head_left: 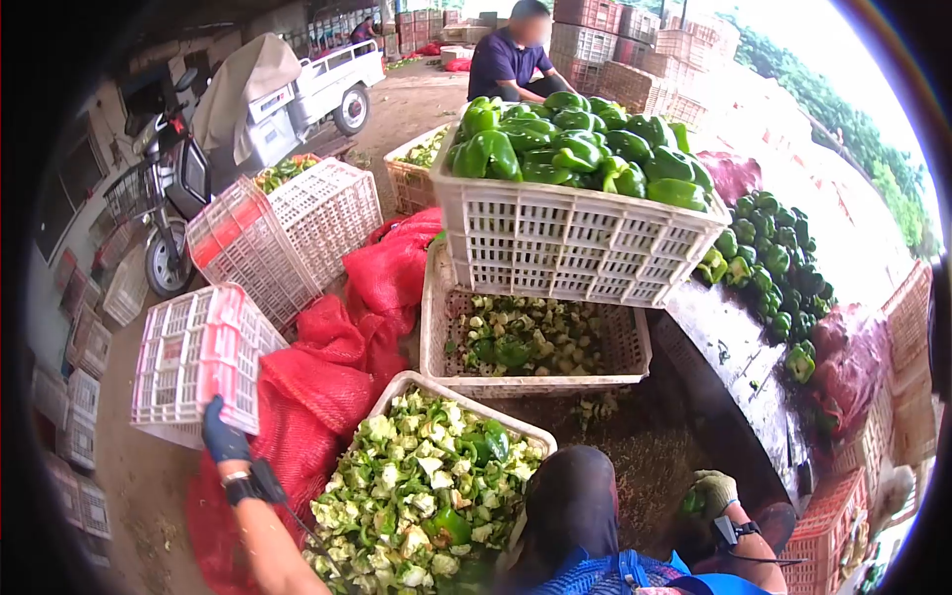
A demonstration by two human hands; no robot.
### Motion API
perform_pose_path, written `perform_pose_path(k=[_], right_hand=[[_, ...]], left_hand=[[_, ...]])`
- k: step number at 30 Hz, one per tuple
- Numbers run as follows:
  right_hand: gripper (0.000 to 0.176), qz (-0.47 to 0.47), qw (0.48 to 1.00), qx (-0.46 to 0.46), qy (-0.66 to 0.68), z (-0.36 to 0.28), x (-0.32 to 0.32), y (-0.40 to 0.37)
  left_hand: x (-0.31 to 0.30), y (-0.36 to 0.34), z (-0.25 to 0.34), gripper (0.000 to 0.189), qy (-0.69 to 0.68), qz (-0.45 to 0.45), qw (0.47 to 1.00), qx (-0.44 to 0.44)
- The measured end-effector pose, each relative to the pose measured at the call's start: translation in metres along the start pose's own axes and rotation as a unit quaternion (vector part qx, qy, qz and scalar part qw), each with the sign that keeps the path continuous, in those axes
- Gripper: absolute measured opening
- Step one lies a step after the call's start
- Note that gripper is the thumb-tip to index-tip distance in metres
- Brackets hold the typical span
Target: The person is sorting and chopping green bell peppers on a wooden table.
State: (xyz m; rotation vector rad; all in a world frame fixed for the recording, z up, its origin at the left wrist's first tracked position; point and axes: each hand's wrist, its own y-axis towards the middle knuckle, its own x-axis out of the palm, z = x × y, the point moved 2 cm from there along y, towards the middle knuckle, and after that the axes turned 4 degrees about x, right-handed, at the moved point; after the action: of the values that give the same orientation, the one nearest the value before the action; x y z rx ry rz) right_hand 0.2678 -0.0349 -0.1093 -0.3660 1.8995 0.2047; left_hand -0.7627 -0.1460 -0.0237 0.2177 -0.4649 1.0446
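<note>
- Bottom right of the frame: the right hand [712, 491], in a pale glove, has its fingers curled round a green pepper [693, 503], mostly hidden by the glove; a red crate [828, 526] stands nearby at the edge.
- Bottom centre: a dark-clad knee [572, 501] rises beside a pale crate [483, 407] heaped with chopped, whitish-green pepper trimmings [397, 486], a few larger green pieces among them.
- Lower left: the left hand [224, 431], in a dark blue glove, touches the near edge of a white and pink crate [193, 362]; whether its fingers close on the rim I cannot tell.
- Left of centre: red netting [322, 367] lies crumpled between that crate and the trimmings.
- Centre: another crate [535, 382] contains more trimmings.
- Upper centre: a white crate [575, 243], piled above its rim with whole green peppers [580, 149], overlaps the far end of the centre one.
- Right: a heap of green peppers [773, 253] spreads between two reddish-purple net sacks [851, 367].
- Upper left: more crates [322, 218], then a cargo tricycle [243, 114].
- Top centre: another person [506, 64] sits low before stacked crates [592, 45].
</note>
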Motion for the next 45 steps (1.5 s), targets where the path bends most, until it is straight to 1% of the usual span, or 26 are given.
perform_pose_path(k=[3, 7, 9, 10, 12, 14, 15, 16, 19, 21, 23, 25, 29, 30, 31, 32, 34, 36, 37, 38, 40, 41, 42, 43, 44, 45], right_hand=[[0.05, 0.015, 0.998, -0.042, -0.041, 0.034, 0.015, -0.004], [0.053, 0.009, 0.999, -0.036, -0.035, 0.029, -0.002, 0.015], [0.05, 0.021, 0.996, -0.071, -0.053, 0.015, -0.019, 0.021], [0.045, 0.015, 0.998, -0.009, 0.068, 0.011, -0.017, 0.019], [0.036, 0.035, 0.953, 0.089, 0.288, 0.003, -0.011, 0.016], [0.033, 0.083, 0.859, 0.153, 0.482, -0.004, 0.002, 0.013], [0.034, 0.083, 0.777, 0.241, 0.575, -0.038, -0.018, 0.014], [0.034, 0.079, 0.678, 0.323, 0.656, -0.066, -0.036, 0.015], [0.035, 0.059, 0.631, 0.308, 0.71, -0.099, -0.066, 0.016], [0.04, 0.053, 0.621, 0.281, 0.73, -0.117, -0.084, 0.017], [0.041, 0.049, 0.613, 0.236, 0.752, -0.123, -0.093, 0.019], [0.041, 0.025, 0.61, 0.187, 0.769, -0.124, -0.1, 0.022], [0.043, 0.021, 0.585, 0.152, 0.796, -0.158, -0.128, 0.021], [0.043, -0.017, 0.592, 0.127, 0.796, -0.186, -0.146, 0.016], [0.042, -0.052, 0.597, 0.104, 0.794, -0.208, -0.158, 0.013], [0.042, -0.124, 0.624, 0.045, 0.77, -0.206, -0.14, 0.026], [0.043, -0.225, 0.574, 0.097, 0.781, -0.259, -0.149, 0.016], [0.057, -0.143, 0.718, -0.156, 0.663, -0.29, -0.108, 0.033], [0.064, -0.069, 0.752, -0.259, 0.602, -0.305, -0.087, 0.039], [0.064, -0.156, 0.731, -0.183, 0.638, -0.317, -0.091, 0.031], [0.063, -0.293, 0.654, 0.01, 0.698, -0.34, -0.099, 0.013], [0.058, -0.292, 0.657, -0.002, 0.695, -0.346, -0.09, 0.016], [0.053, -0.294, 0.657, -0.015, 0.694, -0.344, -0.081, 0.014], [0.048, -0.242, 0.799, -0.143, 0.531, -0.34, -0.093, 0.01], [0.043, -0.177, 0.889, -0.263, 0.33, -0.337, -0.104, 0.006], [0.042, -0.153, 0.898, -0.283, 0.3, -0.331, -0.106, 0.0]], left_hand=[[0.036, -0.065, 0.001, 0.039, 0.026, 0.015, 0.999, 0.036], [0.074, -0.134, 0.054, 0.039, 0.057, 0.008, 0.995, 0.087], [0.083, -0.156, 0.086, 0.037, 0.046, 0.002, 0.994, 0.099], [0.083, -0.169, 0.103, 0.036, 0.085, 0.005, 0.984, 0.155], [0.089, -0.202, 0.137, 0.036, 0.157, 0.009, 0.949, 0.274], [0.105, -0.246, 0.175, 0.034, 0.225, -0.018, 0.911, 0.344], [0.115, -0.268, 0.191, 0.035, 0.257, -0.032, 0.889, 0.379], [0.124, -0.289, 0.203, 0.035, 0.245, -0.028, 0.894, 0.375], [0.132, -0.327, 0.223, 0.036, 0.26, -0.031, 0.884, 0.387], [0.133, -0.344, 0.228, 0.035, 0.27, -0.044, 0.876, 0.396], [0.129, -0.355, 0.239, 0.035, 0.174, -0.065, 0.92, 0.346], [0.135, -0.387, 0.238, 0.035, 0.218, -0.059, 0.89, 0.395], [0.129, -0.431, 0.258, 0.033, 0.3, -0.122, 0.817, 0.477], [0.128, -0.442, 0.262, 0.033, 0.327, -0.135, 0.794, 0.494], [0.129, -0.445, 0.269, 0.034, 0.305, -0.173, 0.811, 0.468], [0.13, -0.448, 0.276, 0.035, 0.283, -0.207, 0.826, 0.44], [0.146, -0.458, 0.282, 0.034, 0.291, -0.252, 0.811, 0.44], [0.161, -0.466, 0.287, 0.034, 0.296, -0.278, 0.8, 0.441], [0.164, -0.474, 0.288, 0.035, 0.331, -0.277, 0.768, 0.472], [0.178, -0.484, 0.287, 0.033, 0.338, -0.271, 0.748, 0.503], [0.206, -0.504, 0.285, 0.03, 0.351, -0.251, 0.704, 0.565], [0.221, -0.514, 0.289, 0.025, 0.378, -0.237, 0.648, 0.618], [0.235, -0.524, 0.293, 0.026, 0.377, -0.243, 0.617, 0.646], [0.251, -0.533, 0.29, 0.026, 0.368, -0.262, 0.594, 0.666], [0.267, -0.542, 0.295, 0.027, 0.355, -0.277, 0.57, 0.687], [0.283, -0.551, 0.295, 0.028, 0.339, -0.298, 0.542, 0.709]])
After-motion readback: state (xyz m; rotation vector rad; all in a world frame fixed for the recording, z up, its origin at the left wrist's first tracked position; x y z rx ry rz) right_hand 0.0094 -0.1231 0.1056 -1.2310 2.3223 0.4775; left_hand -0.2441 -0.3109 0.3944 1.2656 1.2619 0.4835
